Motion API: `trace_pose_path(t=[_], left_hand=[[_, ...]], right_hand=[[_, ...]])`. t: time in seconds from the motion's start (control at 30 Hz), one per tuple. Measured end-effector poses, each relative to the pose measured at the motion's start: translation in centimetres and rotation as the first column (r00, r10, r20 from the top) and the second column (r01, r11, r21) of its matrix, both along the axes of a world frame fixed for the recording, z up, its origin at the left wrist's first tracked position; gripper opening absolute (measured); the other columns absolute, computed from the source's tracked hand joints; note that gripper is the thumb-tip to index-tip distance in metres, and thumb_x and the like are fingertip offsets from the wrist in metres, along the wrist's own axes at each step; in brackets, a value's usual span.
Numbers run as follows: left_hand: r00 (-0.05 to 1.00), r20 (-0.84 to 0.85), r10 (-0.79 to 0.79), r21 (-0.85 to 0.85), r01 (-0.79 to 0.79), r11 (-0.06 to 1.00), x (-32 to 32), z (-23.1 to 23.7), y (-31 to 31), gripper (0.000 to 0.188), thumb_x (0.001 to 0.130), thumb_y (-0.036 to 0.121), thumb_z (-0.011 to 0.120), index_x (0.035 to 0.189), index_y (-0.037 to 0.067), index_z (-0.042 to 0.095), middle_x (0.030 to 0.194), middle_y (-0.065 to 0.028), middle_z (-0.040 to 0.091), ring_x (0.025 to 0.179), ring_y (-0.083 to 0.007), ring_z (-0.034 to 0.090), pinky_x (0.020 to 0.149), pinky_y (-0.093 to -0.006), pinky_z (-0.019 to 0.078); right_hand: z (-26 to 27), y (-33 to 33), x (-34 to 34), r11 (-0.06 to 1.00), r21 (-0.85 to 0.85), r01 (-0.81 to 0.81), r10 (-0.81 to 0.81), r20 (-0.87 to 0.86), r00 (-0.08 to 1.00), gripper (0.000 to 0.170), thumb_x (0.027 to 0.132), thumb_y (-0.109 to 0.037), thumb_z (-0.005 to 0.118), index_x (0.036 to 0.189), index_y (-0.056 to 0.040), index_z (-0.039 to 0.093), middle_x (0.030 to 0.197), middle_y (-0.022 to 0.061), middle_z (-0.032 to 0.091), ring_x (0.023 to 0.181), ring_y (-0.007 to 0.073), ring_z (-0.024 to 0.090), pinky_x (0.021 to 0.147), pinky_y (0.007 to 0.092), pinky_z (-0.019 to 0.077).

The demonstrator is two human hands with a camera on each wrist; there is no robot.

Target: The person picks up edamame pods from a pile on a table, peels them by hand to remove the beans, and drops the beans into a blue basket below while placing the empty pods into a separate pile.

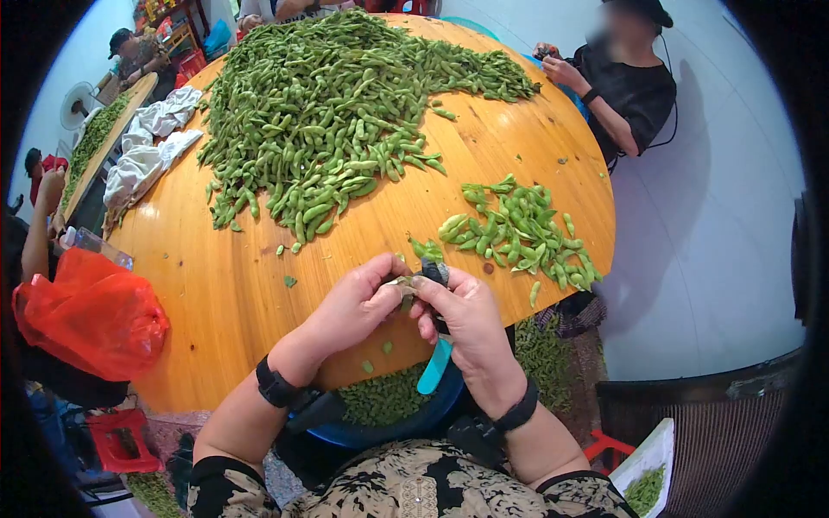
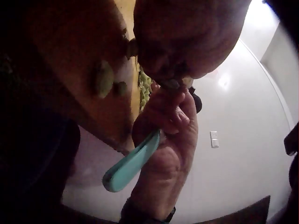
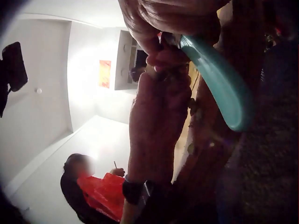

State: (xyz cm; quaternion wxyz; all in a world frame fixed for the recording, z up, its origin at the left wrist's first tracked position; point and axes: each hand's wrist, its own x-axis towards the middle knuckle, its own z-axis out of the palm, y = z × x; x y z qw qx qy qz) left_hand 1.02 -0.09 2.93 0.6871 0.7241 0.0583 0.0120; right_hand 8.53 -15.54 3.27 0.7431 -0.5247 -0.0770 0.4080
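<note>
Over the near edge of the round wooden table [image 1: 199, 319], both hands meet at the fingertips. The left hand [image 1: 350, 302] pinches a small green soybean pod [image 1: 406, 283], largely covered by the fingers. Curled fingers of the right hand [image 1: 473, 324] hold a tool with a teal handle [image 1: 435, 367]; its working end is hidden, and the handle slants down out of the palm. The handle [image 2: 131, 163] also shows in the left wrist view. Dark wrapping [image 1: 434, 273] covers a right fingertip. Just beyond the hands lies a small heap of pods [image 1: 518, 229].
A large pile of pods [image 1: 302, 112] covers the far side of the table. Below the near edge sits a blue tub [image 1: 449, 404] with shelled green beans. At left are a red plastic bag [image 1: 91, 315] and white cloths [image 1: 142, 160]. Another person [image 1: 630, 82] sits at right.
</note>
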Motion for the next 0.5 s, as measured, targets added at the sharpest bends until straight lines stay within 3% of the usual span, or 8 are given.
trace_pose_path(t=[0.07,0.13,0.27,0.33,0.37,0.43,0.47,0.5], left_hand=[[1.000,-0.014,0.006,0.070,-0.005,0.998,0.1,-0.3,0.2,0.016,0.097,0.014,0.044,0.097,0.003,0.055,0.075,0.0025,0.051,0.069,-0.0060,0.047,0.062,-0.0213,0.0408],[0.997,-0.081,-0.018,-0.066,0.013,0.998,0.1,-0.3,0.3,0.016,0.097,0.015,0.043,0.098,0.004,0.055,0.074,0.0032,0.051,0.066,-0.0046,0.046,0.059,-0.0208,0.0396],[0.996,-0.090,-0.005,-0.085,-0.002,0.996,0.3,0.2,0.5,0.015,0.096,0.014,0.045,0.100,0.007,0.056,0.072,0.0057,0.050,0.060,-0.0017,0.042,0.051,-0.0168,0.0327],[0.987,-0.045,0.155,-0.037,-0.157,0.987,0.3,-0.3,1.1,0.014,0.094,0.012,0.046,0.096,0.005,0.058,0.072,0.0050,0.049,0.059,-0.0022,0.043,0.051,-0.0185,0.0351],[0.986,-0.043,0.161,-0.035,-0.163,0.986,0.1,-0.2,1.5,0.014,0.094,0.012,0.046,0.096,0.005,0.058,0.072,0.0050,0.049,0.059,-0.0022,0.043,0.051,-0.0185,0.0351],[0.966,-0.032,0.257,0.372,-0.227,0.900,-0.5,0.1,2.7,0.012,0.091,0.010,0.049,0.092,0.003,0.058,0.074,-0.0009,0.053,0.062,-0.0081,0.048,0.056,-0.0244,0.0414],[0.964,-0.028,0.265,0.372,-0.236,0.897,-0.8,-0.1,3.0,0.012,0.091,0.010,0.049,0.092,0.003,0.058,0.074,-0.0009,0.053,0.062,-0.0081,0.048,0.056,-0.0244,0.0414],[0.958,0.111,0.264,0.508,-0.283,0.814,-1.0,-0.4,3.1,0.011,0.090,0.010,0.051,0.092,0.002,0.058,0.077,-0.0054,0.054,0.066,-0.0146,0.052,0.061,-0.0286,0.0437]], right_hand=[[-0.1,0.0,-0.1,1.000,0.005,0.000,0.000,0.006,1.000,0.012,0.092,-0.016,0.059,0.091,-0.0042,0.061,0.067,0.0018,0.062,0.048,0.0049,0.053,0.042,0.0181,0.0394],[-0.1,-0.1,-0.1,1.000,-0.009,0.026,-0.026,-0.006,1.000,0.010,0.090,-0.014,0.060,0.088,-0.0040,0.061,0.067,0.0039,0.062,0.045,0.0064,0.052,0.041,0.0190,0.0387],[-0.4,-0.3,0.7,1.000,0.016,0.009,-0.009,-0.011,1.000,0.010,0.091,-0.015,0.060,0.090,-0.0050,0.059,0.067,0.0020,0.061,0.047,0.0052,0.052,0.042,0.0189,0.0389],[-0.3,-0.9,1.8,0.992,-0.031,0.124,-0.123,0.040,0.992,0.010,0.090,-0.015,0.060,0.087,-0.0058,0.058,0.065,0.0013,0.058,0.045,0.0051,0.048,0.040,0.0195,0.0364],[0.3,-1.7,2.5,0.979,-0.080,0.189,-0.183,0.081,0.980,0.010,0.089,-0.014,0.060,0.085,-0.0062,0.056,0.064,0.0001,0.054,0.043,0.0045,0.043,0.038,0.0195,0.0329],[0.1,-3.3,5.2,0.950,-0.086,0.299,-0.274,0.225,0.935,0.007,0.090,-0.012,0.059,0.089,-0.0060,0.057,0.062,-0.0026,0.051,0.042,0.0029,0.038,0.036,0.0181,0.0283],[0.3,-4.2,6.2,0.944,-0.100,0.316,-0.273,0.302,0.913,0.007,0.090,-0.012,0.058,0.093,-0.0062,0.057,0.062,-0.0041,0.049,0.042,0.0026,0.037,0.036,0.0181,0.0270],[0.6,-4.9,6.8,0.941,-0.116,0.316,-0.259,0.353,0.899,0.008,0.091,-0.012,0.058,0.096,-0.0062,0.058,0.063,-0.0048,0.049,0.043,0.0016,0.037,0.037,0.0175,0.0268]])
